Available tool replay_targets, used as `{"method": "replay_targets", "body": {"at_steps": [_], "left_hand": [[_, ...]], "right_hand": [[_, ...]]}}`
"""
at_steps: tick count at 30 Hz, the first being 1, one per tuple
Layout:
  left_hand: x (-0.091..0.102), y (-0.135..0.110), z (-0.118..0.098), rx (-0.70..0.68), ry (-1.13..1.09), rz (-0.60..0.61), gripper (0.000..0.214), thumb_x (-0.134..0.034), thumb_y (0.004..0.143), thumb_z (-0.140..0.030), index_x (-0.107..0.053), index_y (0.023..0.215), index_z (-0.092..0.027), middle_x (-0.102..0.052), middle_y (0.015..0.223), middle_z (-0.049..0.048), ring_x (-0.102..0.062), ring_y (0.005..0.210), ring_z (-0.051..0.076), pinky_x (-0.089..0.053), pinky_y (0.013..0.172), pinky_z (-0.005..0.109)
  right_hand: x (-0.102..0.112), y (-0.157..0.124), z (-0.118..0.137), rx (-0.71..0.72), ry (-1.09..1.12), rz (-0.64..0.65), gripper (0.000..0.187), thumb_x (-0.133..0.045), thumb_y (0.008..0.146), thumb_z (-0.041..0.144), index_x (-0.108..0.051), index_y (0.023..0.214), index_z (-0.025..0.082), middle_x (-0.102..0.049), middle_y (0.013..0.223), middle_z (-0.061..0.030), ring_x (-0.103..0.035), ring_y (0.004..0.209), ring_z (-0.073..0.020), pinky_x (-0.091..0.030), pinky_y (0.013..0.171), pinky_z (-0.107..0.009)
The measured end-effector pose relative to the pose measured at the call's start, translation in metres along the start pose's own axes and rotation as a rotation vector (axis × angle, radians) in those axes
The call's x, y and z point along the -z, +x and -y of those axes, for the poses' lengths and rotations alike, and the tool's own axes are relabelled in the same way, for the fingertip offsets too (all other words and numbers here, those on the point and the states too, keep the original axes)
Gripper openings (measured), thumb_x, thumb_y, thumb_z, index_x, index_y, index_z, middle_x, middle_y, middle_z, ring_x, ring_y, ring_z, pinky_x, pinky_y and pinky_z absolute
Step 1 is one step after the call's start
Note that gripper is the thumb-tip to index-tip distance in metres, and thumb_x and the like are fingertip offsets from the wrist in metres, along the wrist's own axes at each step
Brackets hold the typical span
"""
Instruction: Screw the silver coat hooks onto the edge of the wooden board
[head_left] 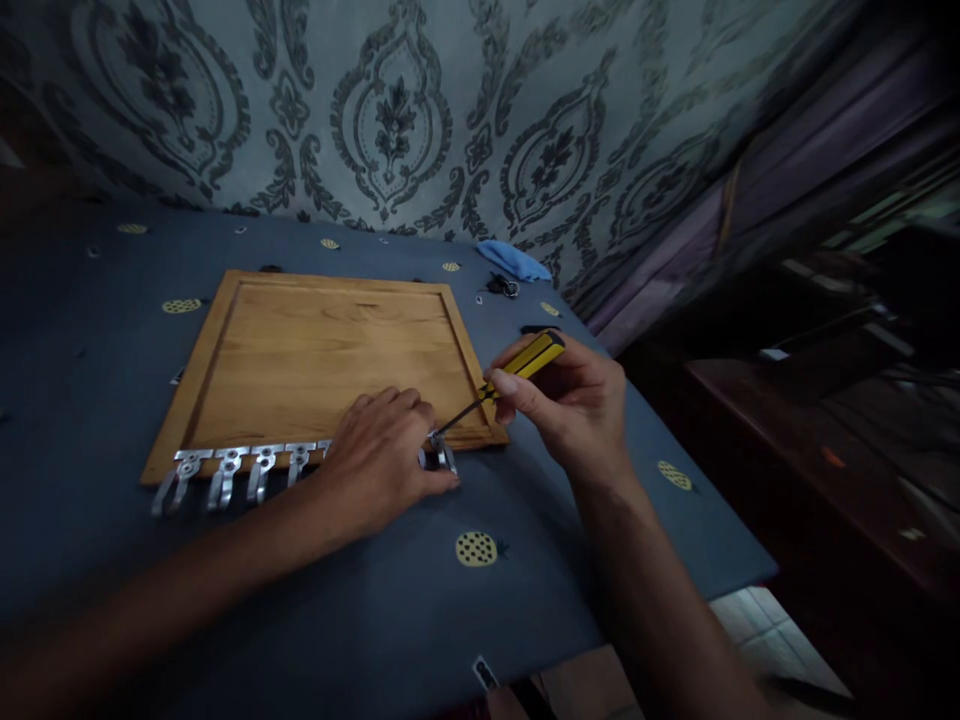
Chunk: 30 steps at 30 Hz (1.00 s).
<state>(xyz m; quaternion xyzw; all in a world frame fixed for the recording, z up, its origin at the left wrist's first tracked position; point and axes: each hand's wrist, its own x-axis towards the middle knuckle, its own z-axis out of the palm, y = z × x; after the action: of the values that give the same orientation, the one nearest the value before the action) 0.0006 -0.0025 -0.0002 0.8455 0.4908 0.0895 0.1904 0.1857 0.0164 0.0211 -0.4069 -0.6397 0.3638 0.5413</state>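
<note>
A square wooden board [315, 350] lies flat on the blue tablecloth. A metal hook rail [240, 468] with several hooks runs along its near edge. My left hand [379, 460] lies over the right part of the rail, fingers curled and pressing it down. My right hand [574, 400] grips a screwdriver [525, 362] with a yellow and black handle. Its thin shaft slants down and left, and its tip meets the rail near the board's near right corner, just past my left fingers.
The table [112, 350] carries a blue cloth with yellow pineapple prints and stands against a patterned wall. A folded blue rag [514, 260] and small dark objects [501, 286] lie at the far right. The table's right edge drops to dark furniture [810, 430] and floor tiles.
</note>
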Motion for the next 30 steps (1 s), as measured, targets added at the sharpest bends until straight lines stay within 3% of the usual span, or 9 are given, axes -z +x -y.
{"method": "replay_targets", "body": {"at_steps": [11, 18, 30], "left_hand": [[0.0000, 0.0002, 0.0000, 0.003, 0.000, 0.010, 0.037, -0.079, 0.084, -0.047, -0.067, 0.103, -0.018, -0.067, 0.106, 0.0080, -0.062, 0.105, 0.030, -0.049, 0.094, 0.046], [0.0016, 0.0006, -0.0003, 0.008, 0.010, 0.009, 0.035, -0.080, 0.084, -0.046, -0.068, 0.103, -0.019, -0.067, 0.104, 0.0063, -0.062, 0.103, 0.029, -0.050, 0.094, 0.044], [0.0012, -0.0003, -0.0011, 0.019, -0.003, 0.033, 0.039, -0.079, 0.085, -0.046, -0.069, 0.107, -0.016, -0.067, 0.108, 0.0085, -0.062, 0.108, 0.032, -0.049, 0.097, 0.048]], "right_hand": [[-0.0012, 0.0007, -0.0004, 0.004, -0.010, 0.079, 0.035, -0.093, 0.068, 0.044, -0.069, 0.070, 0.019, -0.061, 0.063, 0.0038, -0.058, 0.044, -0.0092, -0.049, 0.042, -0.022], [0.0016, -0.0006, 0.0018, 0.001, -0.054, -0.009, 0.035, -0.093, 0.068, 0.045, -0.070, 0.073, 0.020, -0.062, 0.060, 0.0044, -0.056, 0.043, -0.0095, -0.050, 0.042, -0.023], [0.0023, -0.0009, -0.0009, 0.001, -0.095, 0.069, 0.033, -0.091, 0.072, 0.044, -0.070, 0.074, 0.019, -0.063, 0.060, 0.0039, -0.059, 0.046, -0.0097, -0.048, 0.045, -0.022]]}}
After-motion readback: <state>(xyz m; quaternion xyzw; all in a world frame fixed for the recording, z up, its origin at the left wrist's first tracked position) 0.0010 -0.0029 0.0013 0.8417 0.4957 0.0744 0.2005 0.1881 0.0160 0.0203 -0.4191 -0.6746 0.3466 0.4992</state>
